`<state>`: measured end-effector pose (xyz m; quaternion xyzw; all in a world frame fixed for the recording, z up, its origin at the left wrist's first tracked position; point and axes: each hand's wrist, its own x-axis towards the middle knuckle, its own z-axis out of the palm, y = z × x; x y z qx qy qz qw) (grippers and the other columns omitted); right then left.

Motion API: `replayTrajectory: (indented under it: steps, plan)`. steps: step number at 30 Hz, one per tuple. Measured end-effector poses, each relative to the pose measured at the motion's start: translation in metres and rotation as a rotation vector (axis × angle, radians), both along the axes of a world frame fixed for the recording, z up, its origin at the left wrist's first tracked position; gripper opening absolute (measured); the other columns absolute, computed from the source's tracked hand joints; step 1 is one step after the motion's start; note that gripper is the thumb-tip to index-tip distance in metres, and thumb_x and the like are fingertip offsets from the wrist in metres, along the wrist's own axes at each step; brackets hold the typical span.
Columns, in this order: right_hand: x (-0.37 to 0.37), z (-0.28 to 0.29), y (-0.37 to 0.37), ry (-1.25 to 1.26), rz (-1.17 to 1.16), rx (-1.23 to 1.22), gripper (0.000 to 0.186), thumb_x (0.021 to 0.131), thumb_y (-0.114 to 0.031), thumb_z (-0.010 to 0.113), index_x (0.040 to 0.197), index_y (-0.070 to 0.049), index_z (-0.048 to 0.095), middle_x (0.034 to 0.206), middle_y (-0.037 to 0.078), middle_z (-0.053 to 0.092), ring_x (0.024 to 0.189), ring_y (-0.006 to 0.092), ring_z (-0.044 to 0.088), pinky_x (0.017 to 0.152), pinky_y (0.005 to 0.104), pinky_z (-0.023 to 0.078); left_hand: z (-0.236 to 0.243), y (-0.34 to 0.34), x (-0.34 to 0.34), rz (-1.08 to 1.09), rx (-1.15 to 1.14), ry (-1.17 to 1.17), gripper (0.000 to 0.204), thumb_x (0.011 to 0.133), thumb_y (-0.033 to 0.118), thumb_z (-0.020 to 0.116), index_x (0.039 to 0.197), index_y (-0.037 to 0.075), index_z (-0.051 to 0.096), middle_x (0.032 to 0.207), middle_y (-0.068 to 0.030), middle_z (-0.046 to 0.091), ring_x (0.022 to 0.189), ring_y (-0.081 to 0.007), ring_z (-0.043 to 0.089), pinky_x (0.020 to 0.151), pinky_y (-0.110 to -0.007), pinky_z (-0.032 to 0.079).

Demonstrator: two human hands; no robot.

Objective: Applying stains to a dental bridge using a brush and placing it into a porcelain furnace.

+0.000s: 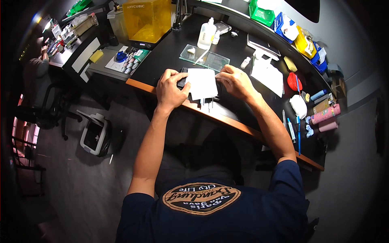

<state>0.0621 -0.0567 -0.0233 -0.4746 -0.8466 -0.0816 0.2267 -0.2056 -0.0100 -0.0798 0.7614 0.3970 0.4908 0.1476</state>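
A square white sheet (pixel 202 82), apparently paper, lies near the front edge of the black desk. My left hand (pixel 172 90) is closed at its left side, thumb and fingertips gripping the sheet's edge. Partly covered by that hand and the sheet is a dark object (pixel 183 82). On the other side, my right hand (pixel 236 82) has its fingers pinched together by the sheet's right edge; whatever they hold is too small to make out. Thin tools (pixel 210 106) stick out below the sheet. Just beyond it rests a glass plate (pixel 216 60) with a small pale piece (pixel 191 51) on it.
Behind the glass plate stands a clear squeeze bottle (pixel 207 34). A small white bottle (pixel 245 62) and white paper (pixel 267 75) are to the right, then a red round case (pixel 293 81), brushes and a pink tumbler (pixel 326 114). Colored bins (pixel 262 13) line the back; a wastebasket (pixel 96 134) stands left.
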Motion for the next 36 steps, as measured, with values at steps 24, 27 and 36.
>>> replayTrajectory:
  steps: [24, 27, 36]
  plan:
    - [0.023, -0.01, -0.185, 0.672, -0.543, -0.022, 0.029, 0.098, -0.014, 0.068, 0.075, 0.004, 0.066, 0.065, 0.014, 0.063, 0.056, 0.0216, 0.059, 0.054, 0.0352, 0.043, 0.035, -0.039, 0.003, -0.351, -0.316, -0.64, 0.045, 0.106, 0.024, 0.045, 0.065, 0.009, 0.04, 0.064, 0.0037, 0.037, 0.061, -0.0059, 0.035, 0.055, -0.027, 0.025]
    - [0.035, -0.035, -0.194, 0.701, -0.658, -0.011, 0.035, 0.103, -0.019, 0.064, 0.076, 0.003, 0.069, 0.06, 0.006, 0.058, 0.055, 0.0107, 0.055, 0.052, 0.03, 0.042, 0.108, -0.131, 0.021, -0.865, -0.316, -0.64, 0.055, 0.11, 0.041, 0.042, 0.068, 0.007, 0.047, 0.064, -0.0014, 0.041, 0.064, -0.0121, 0.036, 0.06, -0.029, 0.027]
    - [0.023, -0.04, -0.184, 0.533, -0.761, 0.195, 0.032, 0.097, -0.015, 0.069, 0.071, 0.002, 0.06, 0.062, 0.013, 0.055, 0.051, 0.0276, 0.05, 0.052, 0.0393, 0.038, 0.149, -0.245, 0.068, -1.465, -0.143, -1.377, 0.052, 0.109, 0.04, 0.048, 0.067, 0.01, 0.054, 0.063, -0.0067, 0.056, 0.05, -0.0153, 0.042, 0.052, -0.038, 0.029]
